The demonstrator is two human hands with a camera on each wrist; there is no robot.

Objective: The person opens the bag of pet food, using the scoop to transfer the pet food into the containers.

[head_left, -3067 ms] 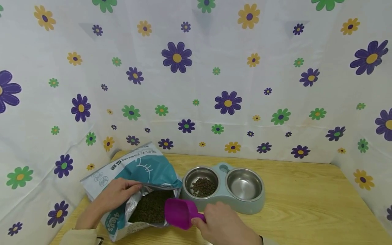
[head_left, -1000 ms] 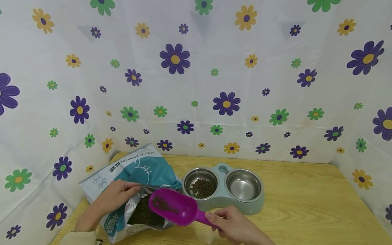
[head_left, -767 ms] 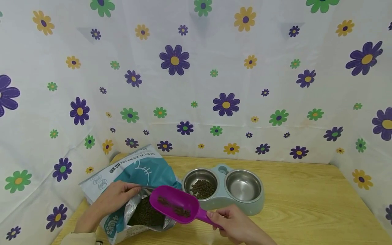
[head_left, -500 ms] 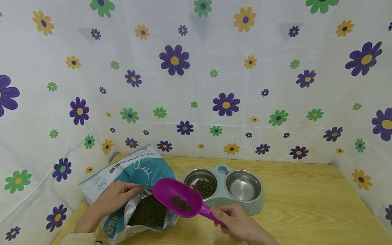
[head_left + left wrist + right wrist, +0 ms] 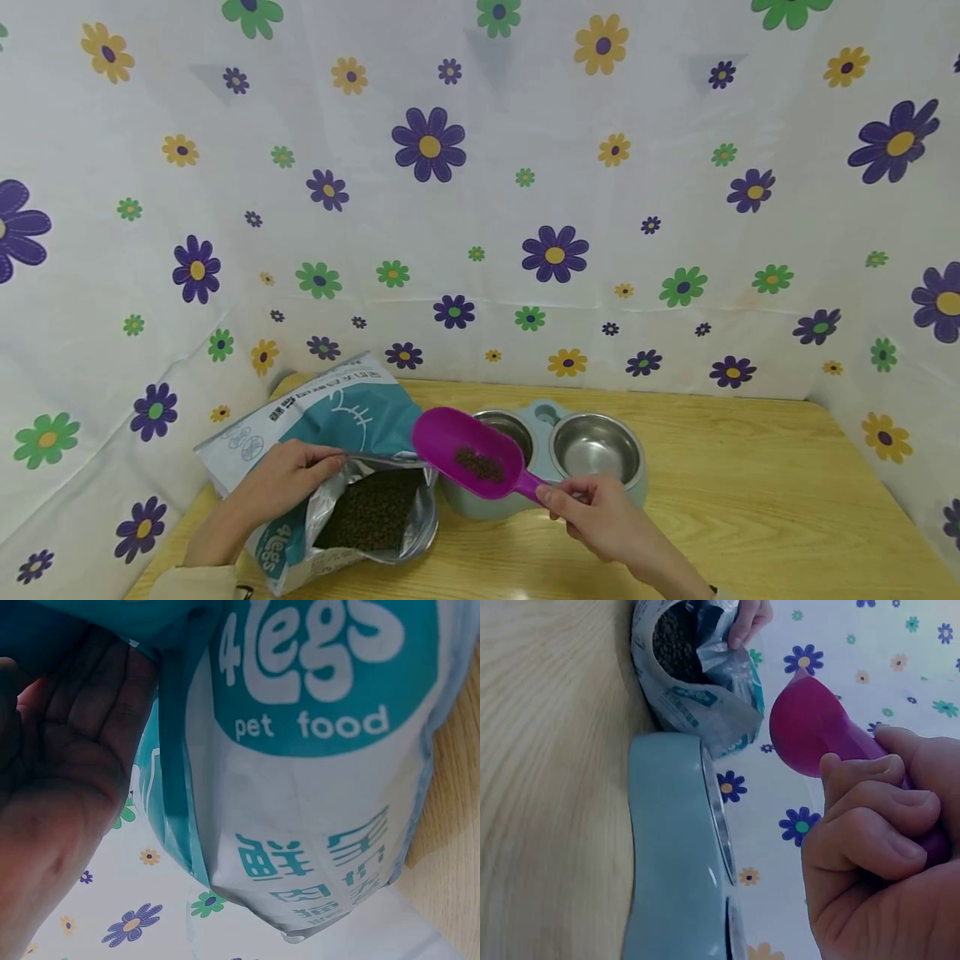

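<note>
My right hand [image 5: 600, 515] grips the handle of a magenta scoop [image 5: 442, 435], its fingers curled round it in the right wrist view. A small heap of brown kibble [image 5: 480, 465] lies in the scoop. The scoop hangs over the left part of a pale blue double pet bowl [image 5: 495, 507] and hides much of the left steel bowl [image 5: 512, 427]. My left hand [image 5: 279, 485] pinches the upper edge of the mouth of a teal and white pet food bag [image 5: 375, 412]. Dark kibble [image 5: 375, 510] shows inside the bag's silvery opening.
The right steel bowl [image 5: 597, 452] shows bare metal inside. Wooden tabletop [image 5: 757, 492] stretches to the right of the bowls. A white cloth with printed flowers [image 5: 675, 150] hangs behind and at both sides of the table.
The scoop has come out of the bag with kibble and moved right and up, over the left bowl. My left hand stays on the bag's edge.
</note>
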